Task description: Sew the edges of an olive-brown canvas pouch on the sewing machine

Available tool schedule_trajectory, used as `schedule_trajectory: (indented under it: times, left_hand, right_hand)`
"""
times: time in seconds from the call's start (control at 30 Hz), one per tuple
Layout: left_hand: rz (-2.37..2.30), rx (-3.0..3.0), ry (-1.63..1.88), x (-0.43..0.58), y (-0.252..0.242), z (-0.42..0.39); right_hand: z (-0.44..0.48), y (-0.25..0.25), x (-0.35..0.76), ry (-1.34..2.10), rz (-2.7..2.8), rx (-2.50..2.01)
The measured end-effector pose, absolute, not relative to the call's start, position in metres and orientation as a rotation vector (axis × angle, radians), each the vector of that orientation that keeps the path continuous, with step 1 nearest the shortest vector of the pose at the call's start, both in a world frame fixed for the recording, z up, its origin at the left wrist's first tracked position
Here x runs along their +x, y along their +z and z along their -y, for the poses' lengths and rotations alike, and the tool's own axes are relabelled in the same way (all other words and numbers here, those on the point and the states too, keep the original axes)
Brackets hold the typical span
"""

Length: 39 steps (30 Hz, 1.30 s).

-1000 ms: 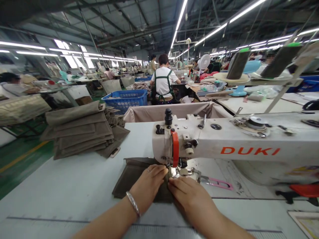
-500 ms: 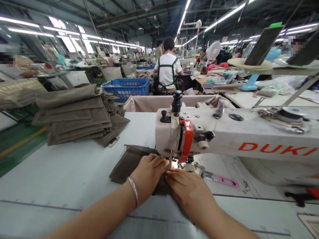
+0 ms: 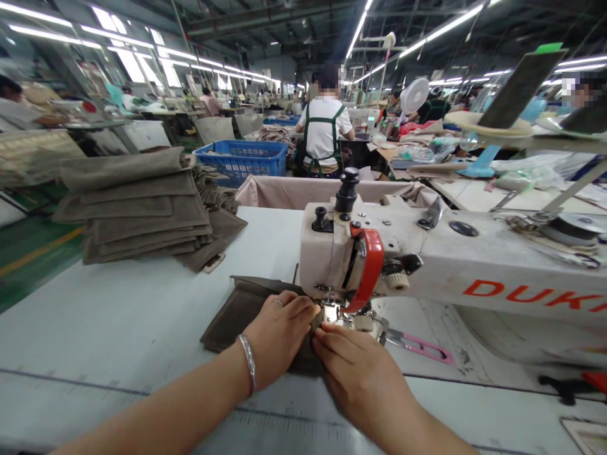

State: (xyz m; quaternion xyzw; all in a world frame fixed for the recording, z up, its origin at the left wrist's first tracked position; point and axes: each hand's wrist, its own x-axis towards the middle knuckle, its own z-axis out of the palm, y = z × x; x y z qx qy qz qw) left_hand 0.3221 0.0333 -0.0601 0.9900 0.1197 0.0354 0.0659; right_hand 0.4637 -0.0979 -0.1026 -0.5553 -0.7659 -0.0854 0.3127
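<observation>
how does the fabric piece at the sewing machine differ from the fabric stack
The fabric piece lies low; the fabric stack rises in many layers.
The left grip and right grip touch the fabric piece; neither touches the fabric stack.
The fabric piece sits by the sewing machine; the fabric stack stands farther left.
Both look dark brown.

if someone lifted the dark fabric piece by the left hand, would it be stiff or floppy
The fabric piece would probably bend yet keep some body, since its edges look fairly straight. It is likely light for its size, looking thin on the table. Rolling seems unlikely, as it lies mostly flat.
</observation>
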Motion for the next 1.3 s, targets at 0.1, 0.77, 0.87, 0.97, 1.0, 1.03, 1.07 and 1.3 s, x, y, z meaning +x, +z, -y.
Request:
schedule_trajectory:
  times: [0.1,0.77,0.87,0.97,1.0,1.03,1.07,1.3]
  left_hand:
    - [-0.375,2.993,0.1,0.323,-0.059,-0.032]
    - [-0.225,2.729,0.328,0.299,-0.073,-0.023]
    - [-0.242,2.683,0.33,0.301,-0.073,-0.023]
    - [-0.244,2.668,0.33,0.301,-0.073,-0.024]
    - [-0.247,2.662,0.329,0.3,-0.073,-0.024]
    - [-0.247,2.653,0.332,0.3,-0.072,-0.024]
    - [-0.243,2.644,0.34,0.299,-0.072,-0.024]
    - [-0.15,2.702,0.451,0.298,-0.075,-0.02]
  right_hand:
    - [0.099,-0.101,0.466,-0.201,2.017,-1.495]
    - [0.097,-0.063,0.497,0.062,1.776,-1.911]
    - [0.086,-0.066,0.495,0.097,1.919,-1.907]
    - [0.085,-0.069,0.497,0.108,2.013,-1.863]
    - [0.085,-0.07,0.5,0.103,2.003,-1.859]
    - [0.086,-0.072,0.505,0.096,1.966,-1.874]
    - [0.087,-0.072,0.511,0.085,1.907,-1.909]
    - [0.113,-0.056,0.547,0.084,1.661,-2.158]
